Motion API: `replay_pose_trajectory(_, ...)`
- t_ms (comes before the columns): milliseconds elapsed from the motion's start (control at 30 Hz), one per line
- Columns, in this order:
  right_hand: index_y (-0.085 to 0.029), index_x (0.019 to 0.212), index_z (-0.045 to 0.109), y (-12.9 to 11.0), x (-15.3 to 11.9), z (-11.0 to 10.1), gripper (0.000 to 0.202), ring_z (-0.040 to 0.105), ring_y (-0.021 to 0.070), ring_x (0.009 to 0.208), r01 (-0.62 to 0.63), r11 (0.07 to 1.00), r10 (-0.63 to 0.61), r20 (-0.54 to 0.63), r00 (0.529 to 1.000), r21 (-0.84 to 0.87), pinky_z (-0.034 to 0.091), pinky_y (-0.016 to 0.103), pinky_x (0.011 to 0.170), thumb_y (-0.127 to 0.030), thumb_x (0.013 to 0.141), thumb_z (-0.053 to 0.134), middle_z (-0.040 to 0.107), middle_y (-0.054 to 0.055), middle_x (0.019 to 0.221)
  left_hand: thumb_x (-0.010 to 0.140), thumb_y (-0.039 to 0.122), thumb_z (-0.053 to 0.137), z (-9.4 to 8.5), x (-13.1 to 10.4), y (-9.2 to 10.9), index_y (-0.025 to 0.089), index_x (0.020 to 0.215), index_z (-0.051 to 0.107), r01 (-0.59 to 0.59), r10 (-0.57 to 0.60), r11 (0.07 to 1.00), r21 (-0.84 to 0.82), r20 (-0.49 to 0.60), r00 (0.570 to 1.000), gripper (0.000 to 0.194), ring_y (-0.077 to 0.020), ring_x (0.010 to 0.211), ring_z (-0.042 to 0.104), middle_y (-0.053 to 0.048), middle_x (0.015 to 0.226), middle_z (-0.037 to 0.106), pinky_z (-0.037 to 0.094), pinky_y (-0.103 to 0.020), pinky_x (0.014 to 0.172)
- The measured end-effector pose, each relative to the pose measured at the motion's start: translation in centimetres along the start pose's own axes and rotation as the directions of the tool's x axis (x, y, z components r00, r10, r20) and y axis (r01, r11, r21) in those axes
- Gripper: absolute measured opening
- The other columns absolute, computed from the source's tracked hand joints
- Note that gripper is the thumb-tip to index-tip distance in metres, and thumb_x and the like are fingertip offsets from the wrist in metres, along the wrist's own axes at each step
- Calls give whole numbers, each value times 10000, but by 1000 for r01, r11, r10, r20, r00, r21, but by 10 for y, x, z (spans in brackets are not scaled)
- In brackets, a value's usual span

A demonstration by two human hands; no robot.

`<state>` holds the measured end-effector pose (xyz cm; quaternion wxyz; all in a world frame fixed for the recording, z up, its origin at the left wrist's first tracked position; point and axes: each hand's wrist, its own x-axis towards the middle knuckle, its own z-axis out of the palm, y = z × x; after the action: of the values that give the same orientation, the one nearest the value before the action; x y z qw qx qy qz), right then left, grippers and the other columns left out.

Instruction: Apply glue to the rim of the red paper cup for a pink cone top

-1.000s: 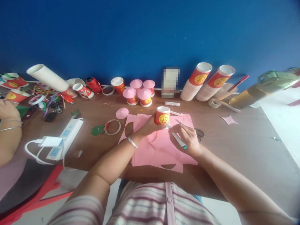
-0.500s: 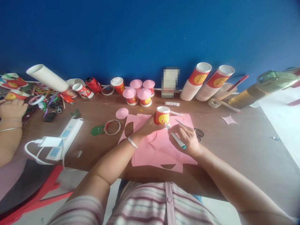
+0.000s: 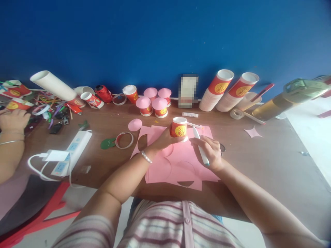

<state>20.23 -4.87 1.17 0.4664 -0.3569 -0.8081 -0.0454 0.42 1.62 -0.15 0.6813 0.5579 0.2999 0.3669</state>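
My left hand (image 3: 168, 138) is closed round a red paper cup (image 3: 179, 128) with a gold print, bottom end up, over pink paper sheets (image 3: 178, 168). In my right hand (image 3: 210, 151) is a white marker (image 3: 201, 146), its tip pointing up and away from me, a little right of the cup. Circles are drawn on the pink paper, and some round pieces are cut out of it. A pair of scissors (image 3: 222, 148) lies partly hidden behind my right hand. Beyond the paper stand several cups with pink cone tops (image 3: 159, 103).
Two tall cup stacks (image 3: 221, 82) lean at the back right near a tape roll (image 3: 237, 113). A glue stick (image 3: 190, 114) lies behind the cup. At left are a power strip (image 3: 73, 151), a tape ring (image 3: 124, 140) and another person's hand (image 3: 14, 120).
The marker has moved up and right, away from the cup, and now tilts more upright in my right hand. My left hand and the cup have barely moved.
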Motion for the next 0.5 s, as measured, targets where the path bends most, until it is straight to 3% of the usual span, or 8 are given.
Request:
replay_pose_trajectory(133, -207, 1171, 604, 10, -5, 6, 245, 603, 130, 619, -76, 995, 77, 16, 997, -57, 464, 247, 585, -91, 958, 567, 656, 12, 778, 770, 328, 840, 3, 0, 7, 166, 1039, 657, 56, -56, 998, -21, -2, 998, 364, -190, 935, 631, -63, 999, 681, 495, -321, 836)
replay_pose_trajectory(267, -219, 1127, 615, 19, -11, 14, 190, 611, 131, 629, -105, 983, 105, -9, 994, -147, 453, 235, 568, -138, 960, 577, 668, 16, 803, 726, 310, 874, 2, 1, 3, 158, 1033, 683, 90, -92, 982, -167, -4, 996, 392, -197, 940, 670, -66, 988, 706, 510, -357, 894)
replay_pose_trajectory(500, -229, 1168, 575, 23, -18, 22, 222, 674, 164, 734, -154, 982, 157, 16, 988, -111, 502, 248, 597, -174, 953, 590, 698, 40, 888, 732, 300, 865, -5, 1, -6, 158, 1107, 692, 81, -75, 947, -312, 31, 997, 437, -235, 1003, 695, -99, 1076, 728, 512, -390, 955)
